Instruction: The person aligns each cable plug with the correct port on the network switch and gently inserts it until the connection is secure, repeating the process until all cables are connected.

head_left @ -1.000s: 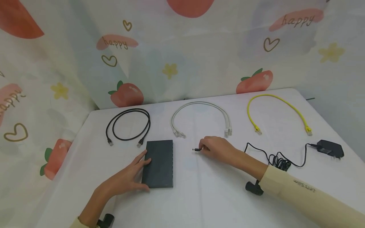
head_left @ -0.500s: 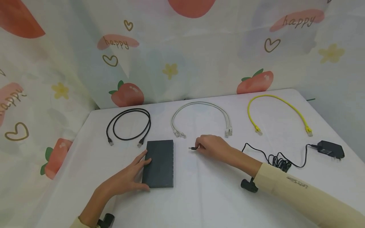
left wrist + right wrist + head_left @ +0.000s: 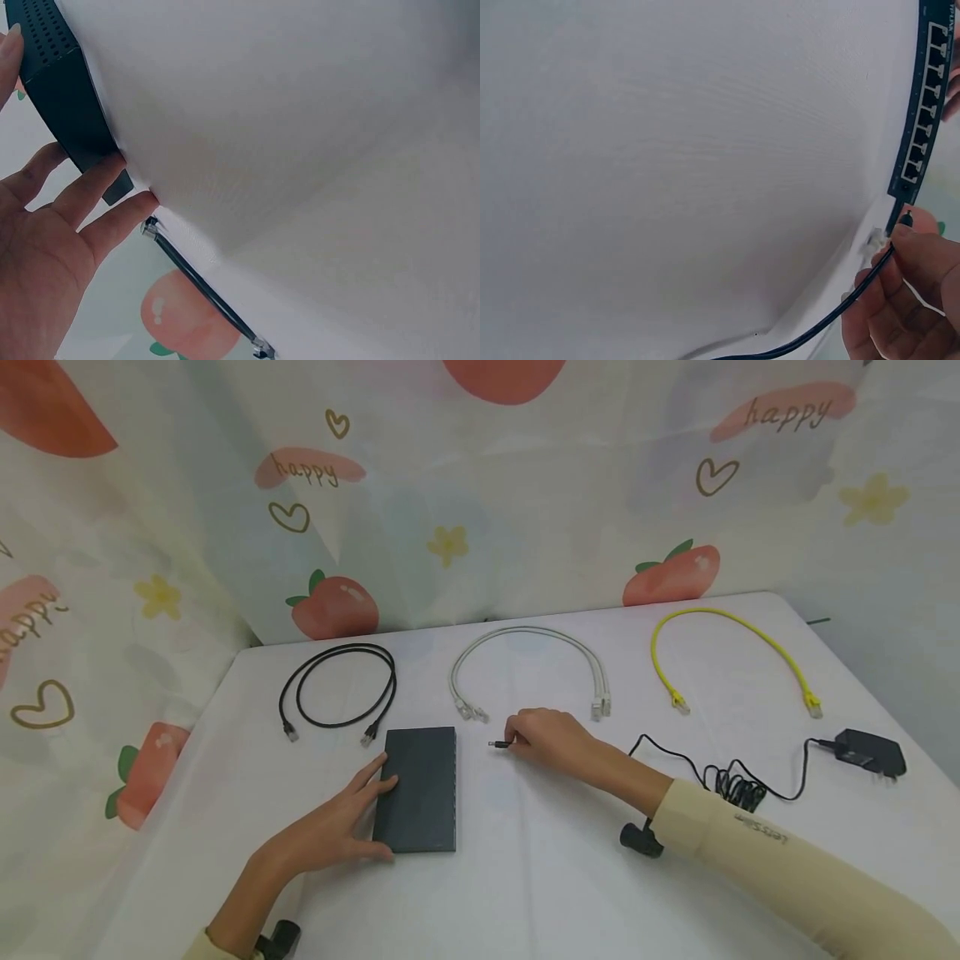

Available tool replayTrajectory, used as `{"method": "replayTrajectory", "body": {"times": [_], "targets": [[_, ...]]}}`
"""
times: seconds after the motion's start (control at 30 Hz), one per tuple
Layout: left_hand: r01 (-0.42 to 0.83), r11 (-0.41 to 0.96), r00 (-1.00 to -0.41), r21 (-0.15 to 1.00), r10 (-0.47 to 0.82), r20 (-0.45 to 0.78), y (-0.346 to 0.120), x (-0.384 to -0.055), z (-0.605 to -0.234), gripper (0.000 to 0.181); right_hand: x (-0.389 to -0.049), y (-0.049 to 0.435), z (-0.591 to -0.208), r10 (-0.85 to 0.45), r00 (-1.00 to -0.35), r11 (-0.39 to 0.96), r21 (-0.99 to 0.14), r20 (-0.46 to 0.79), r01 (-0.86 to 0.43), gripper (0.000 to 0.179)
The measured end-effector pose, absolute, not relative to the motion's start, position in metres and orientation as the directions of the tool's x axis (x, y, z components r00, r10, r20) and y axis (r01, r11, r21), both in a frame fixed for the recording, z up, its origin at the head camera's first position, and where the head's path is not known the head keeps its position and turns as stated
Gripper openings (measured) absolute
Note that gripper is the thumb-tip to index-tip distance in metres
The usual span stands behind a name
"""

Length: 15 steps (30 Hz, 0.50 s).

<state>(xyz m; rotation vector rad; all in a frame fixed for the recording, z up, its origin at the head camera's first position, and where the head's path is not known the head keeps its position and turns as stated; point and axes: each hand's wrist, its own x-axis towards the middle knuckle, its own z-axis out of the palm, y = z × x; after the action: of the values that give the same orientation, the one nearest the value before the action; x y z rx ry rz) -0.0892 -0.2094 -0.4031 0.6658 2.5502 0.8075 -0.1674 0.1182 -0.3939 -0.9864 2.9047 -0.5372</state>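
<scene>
A dark network switch (image 3: 416,802) lies flat in front of me, its row of ports (image 3: 928,105) facing right. My left hand (image 3: 330,835) rests against its left side, fingers extended and spread, thumb at the near end. In the left wrist view, the fingertips (image 3: 112,160) touch the switch's side. To the right, my right hand (image 3: 551,739) pinches the power adapter's cable just behind its barrel plug (image 3: 498,744). The plug points left toward the switch, a short gap away. In the right wrist view, the black cord (image 3: 840,307) trails below the fingers.
A coiled black Ethernet cable (image 3: 347,724) lies at the back left. Grey Ethernet cables (image 3: 522,629) curve behind the right hand, and a yellow one (image 3: 723,612) lies at the back right. The black power adapter (image 3: 870,753) sits far right, its bundled cord (image 3: 738,789) beside the right forearm.
My right hand has moved left and slightly away from me with the barrel plug, bringing it closer to the switch. The left hand and the switch have stayed put.
</scene>
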Motion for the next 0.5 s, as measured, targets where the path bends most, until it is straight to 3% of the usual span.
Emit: {"method": "replayTrajectory", "body": {"times": [0.5], "targets": [[0.332,0.723,-0.811,0.606,0.547,-0.208,-0.209,-0.089,-0.403,0.091,-0.172,0.103,-0.392,-0.596,-0.801,0.752,-0.31,0.054,-0.581,0.006]]}}
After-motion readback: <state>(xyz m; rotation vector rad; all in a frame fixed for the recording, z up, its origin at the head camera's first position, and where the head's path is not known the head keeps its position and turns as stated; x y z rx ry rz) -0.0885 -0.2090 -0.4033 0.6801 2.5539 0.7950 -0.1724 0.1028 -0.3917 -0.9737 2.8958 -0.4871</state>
